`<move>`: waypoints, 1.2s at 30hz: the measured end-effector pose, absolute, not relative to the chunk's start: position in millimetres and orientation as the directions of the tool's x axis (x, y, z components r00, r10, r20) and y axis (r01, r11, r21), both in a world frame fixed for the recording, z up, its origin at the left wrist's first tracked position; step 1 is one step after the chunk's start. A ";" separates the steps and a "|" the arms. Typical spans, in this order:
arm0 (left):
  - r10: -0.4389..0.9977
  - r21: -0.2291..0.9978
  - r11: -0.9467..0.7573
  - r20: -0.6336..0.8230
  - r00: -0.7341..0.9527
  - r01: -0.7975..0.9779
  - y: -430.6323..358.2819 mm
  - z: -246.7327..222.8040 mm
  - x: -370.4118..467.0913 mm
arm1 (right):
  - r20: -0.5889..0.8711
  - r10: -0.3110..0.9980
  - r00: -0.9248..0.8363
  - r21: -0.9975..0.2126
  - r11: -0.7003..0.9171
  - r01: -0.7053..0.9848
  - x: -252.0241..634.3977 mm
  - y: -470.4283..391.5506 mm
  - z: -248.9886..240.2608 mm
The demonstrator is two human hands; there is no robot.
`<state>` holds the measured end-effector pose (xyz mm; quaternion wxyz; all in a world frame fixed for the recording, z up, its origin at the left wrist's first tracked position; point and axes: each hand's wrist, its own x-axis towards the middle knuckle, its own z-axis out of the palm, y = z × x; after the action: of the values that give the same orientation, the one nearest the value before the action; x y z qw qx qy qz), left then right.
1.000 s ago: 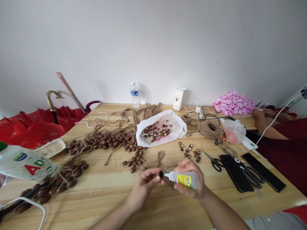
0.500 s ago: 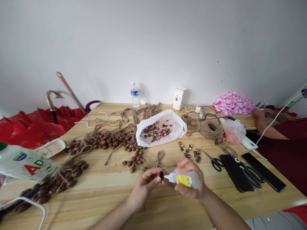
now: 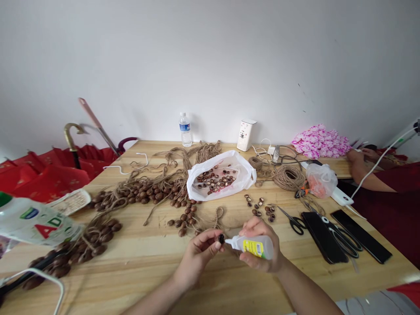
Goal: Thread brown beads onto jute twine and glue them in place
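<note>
Between the thumb and fingers of my left hand is a dark brown nut shell half, its hollow side turned to the right. My right hand grips a clear glue bottle with a yellow label, lying sideways. The bottle's white nozzle points left and its tip is at the shell's opening. Just behind my hands a loop of twine lies on the wooden table. Several loose shell halves lie past my right hand, and an open white plastic bag holds many more.
Bunches of brown nuts on twine spread across the left side. Scissors, black phones and twine coils lie at right. A water bottle stands at the back. Another person's arm rests at far right, beside pink-white material.
Almost nothing differs. My hands keep the shell and the glue bottle in the same pose, and the whole view has shifted by only a few pixels.
</note>
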<state>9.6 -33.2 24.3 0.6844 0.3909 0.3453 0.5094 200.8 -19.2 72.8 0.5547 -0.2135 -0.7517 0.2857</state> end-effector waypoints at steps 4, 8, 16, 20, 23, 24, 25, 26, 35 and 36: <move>0.971 0.896 0.162 -0.070 0.228 -0.414 -34.0 27.5 9.8 | 0.714 0.639 -0.287 -0.665 0.747 0.007 200.8 -19.0 72.2; 0.971 0.898 0.166 -0.078 0.224 -0.407 -34.6 31.3 9.8 | 0.712 0.645 -0.277 -0.671 0.742 0.003 200.6 -18.9 73.1; 0.974 0.887 0.171 -0.086 0.210 -0.430 -35.2 32.4 10.4 | 0.715 0.645 -0.272 -0.669 0.743 0.004 199.8 -19.4 72.9; 0.975 0.893 0.157 -0.073 0.209 -0.422 -35.8 32.8 10.5 | 0.712 0.647 -0.273 -0.672 0.741 0.004 199.9 -19.7 73.1; 0.976 0.894 0.153 -0.070 0.205 -0.421 -35.9 31.2 10.3 | 0.717 0.638 -0.282 -0.663 0.748 0.008 200.0 -19.4 73.9; 0.977 0.895 0.151 -0.070 0.201 -0.420 -35.8 30.5 10.2 | 0.720 0.634 -0.282 -0.659 0.752 0.010 200.0 -19.4 74.2; 0.978 0.895 0.151 -0.072 0.197 -0.419 -35.6 29.9 10.1 | 0.723 0.632 -0.281 -0.655 0.755 0.012 199.9 -19.4 74.5; 0.979 0.895 0.151 -0.076 0.191 -0.419 -35.3 29.5 9.9 | 0.723 0.631 -0.280 -0.654 0.756 0.015 199.8 -19.5 74.9; 0.976 0.886 0.171 -0.090 0.201 -0.432 -32.7 32.3 9.3 | 0.704 0.653 -0.278 -0.679 0.734 0.007 201.5 -19.5 71.7; 0.975 0.882 0.175 -0.095 0.199 -0.438 -32.7 32.1 9.6 | 0.698 0.661 -0.275 -0.689 0.725 -0.005 201.6 -19.4 70.8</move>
<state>9.6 -32.7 32.1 0.6776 0.3750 0.3585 0.5213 201.6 -19.4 70.8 0.5598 -0.2214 -0.7409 0.2977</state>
